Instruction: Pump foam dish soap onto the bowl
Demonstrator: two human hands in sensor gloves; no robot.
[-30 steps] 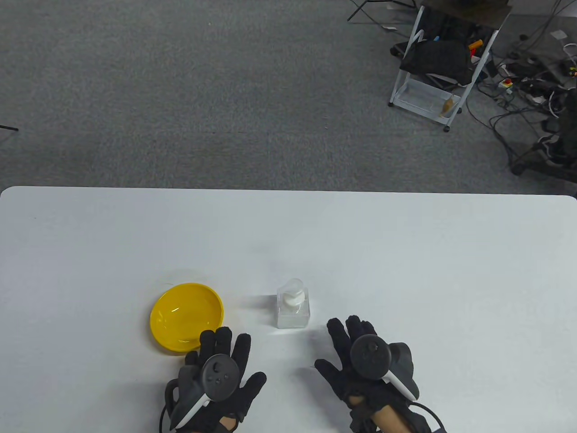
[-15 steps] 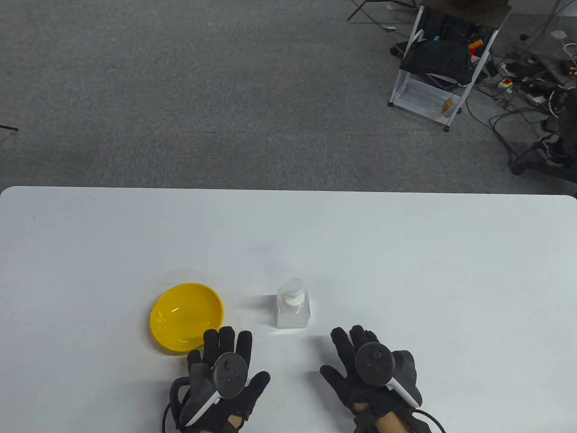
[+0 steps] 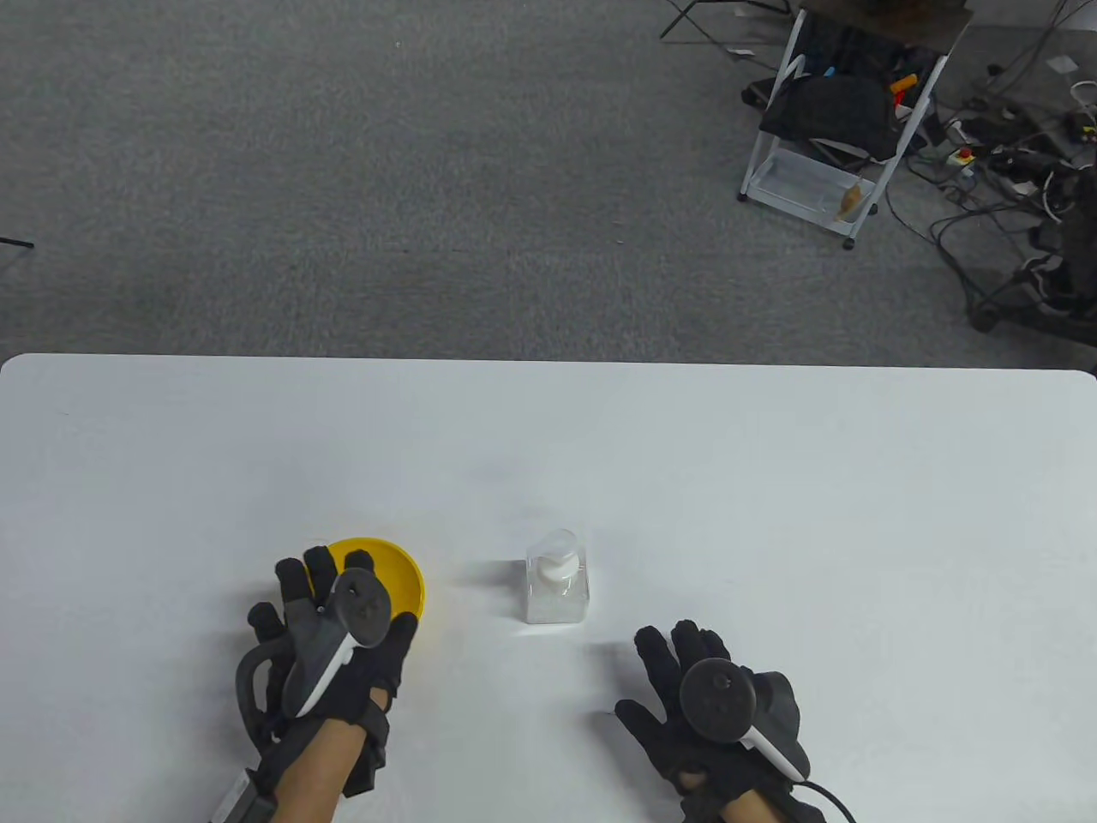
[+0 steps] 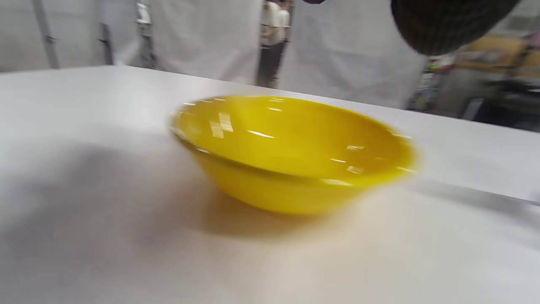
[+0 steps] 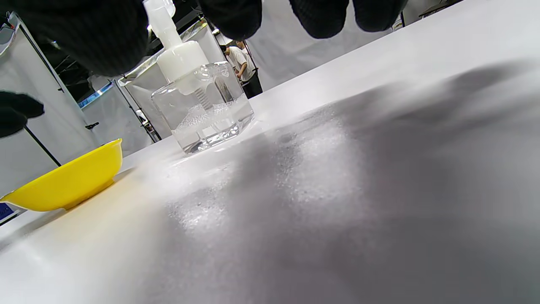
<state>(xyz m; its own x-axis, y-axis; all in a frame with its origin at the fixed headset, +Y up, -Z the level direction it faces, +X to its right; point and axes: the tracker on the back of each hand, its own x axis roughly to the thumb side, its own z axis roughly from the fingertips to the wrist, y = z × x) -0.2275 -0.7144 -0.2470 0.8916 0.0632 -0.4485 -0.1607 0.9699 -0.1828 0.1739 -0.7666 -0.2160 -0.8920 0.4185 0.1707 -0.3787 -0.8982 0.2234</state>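
1. Since the earlier table view, the left hand [image 3: 330, 639] has been carried forward and to the left, from the table beside the bowl to a place over the near left part of the bowl; the right hand [image 3: 707, 707], the bowl and the bottle are seen where they were.
2. The left hand's fingers are spread over the yellow bowl [image 3: 403, 570]; nothing is gripped, and whether the rim is touched cannot be told, as the left wrist view is blurred by motion.
3. The right hand is held spread and flat low above the table [image 3: 771, 514], holding nothing, with its fingertips [image 5: 320, 17] pointed toward the soap bottle [image 3: 557, 587], near it but apart.
4. The bowl stands upright near the table's front edge, with the bottle to its right, a gap of bare table lying between them.
5. The bowl is judged light, stiff and glossy, so it may slide when pushed; it is best taken by the rim or steadied from the side.
6. The bottle is clear, squarish and part-filled with liquid, so some weight is expected low down; its smooth walls may be slippery.
7. The white pump head [image 5: 179, 55] is to be pressed from straight above while the body is held by its flat sides, or the bottle may tip.
8. No brand, label or readable writing is seen on either thing.
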